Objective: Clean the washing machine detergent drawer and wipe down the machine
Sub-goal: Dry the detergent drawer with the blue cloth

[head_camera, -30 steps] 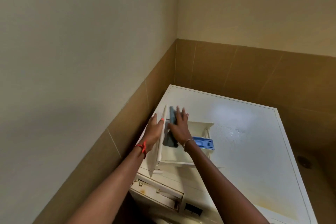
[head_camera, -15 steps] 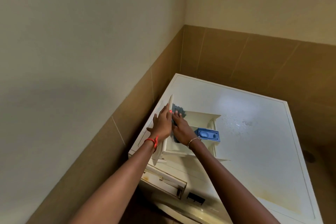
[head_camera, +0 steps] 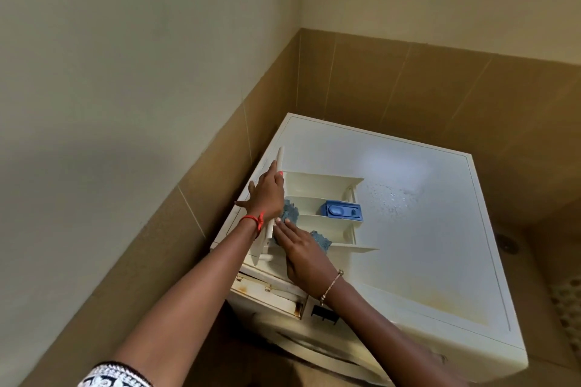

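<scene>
Drawer [head_camera: 317, 195] on machine top [head_camera: 424, 229] | tiled corner | L hand [head_camera: 267, 195] grips front, R hand [head_camera: 301, 253] flat on cloth [head_camera: 290, 214]

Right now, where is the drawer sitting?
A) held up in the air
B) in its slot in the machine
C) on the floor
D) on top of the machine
D: the drawer rests on the washing machine top, with its empty slot showing at the front below.

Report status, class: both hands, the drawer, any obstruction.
Left hand steadying white plastic detergent drawer front. Right hand pressing blue-grey cloth inside. Blue plastic insert sits further along. Nothing obstructing.
</scene>
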